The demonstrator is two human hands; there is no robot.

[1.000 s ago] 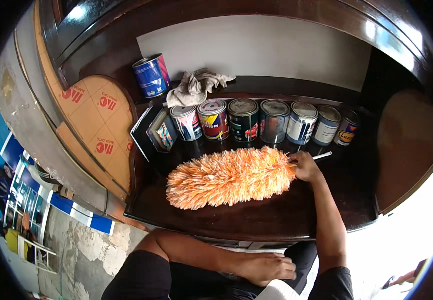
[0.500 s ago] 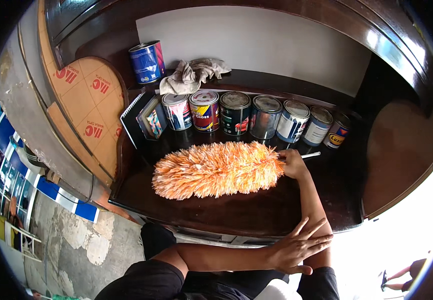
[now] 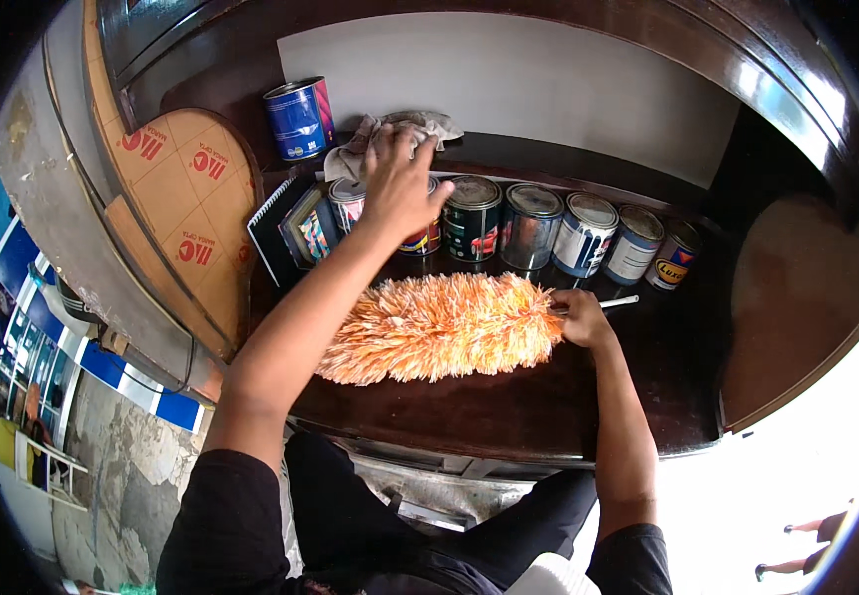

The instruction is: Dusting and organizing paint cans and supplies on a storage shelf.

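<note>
Right hand [image 3: 580,317], right of centre in the frame: fingers closed around the handle of an orange-and-white fluffy duster [image 3: 449,322]. Duster lies across the middle of the frame on the dark, glossy tabletop [image 3: 439,421]; a pale handle end [image 3: 622,301] projects beyond the fist toward the right. Left hand [image 3: 404,186], upper centre-left: empty, fingers spread and extended, overlapping a crumpled grey cloth [image 3: 439,124]; contact with the cloth cannot be told. Left forearm crosses in front of the duster's left end. Row of seven cans [image 3: 473,220] stands behind the duster, two of them partly hidden by the left hand. Blue can [image 3: 298,121] stands upper left, beside the cloth. Spiral-bound notebook [image 3: 273,236] leans at the left end of the row.
</note>
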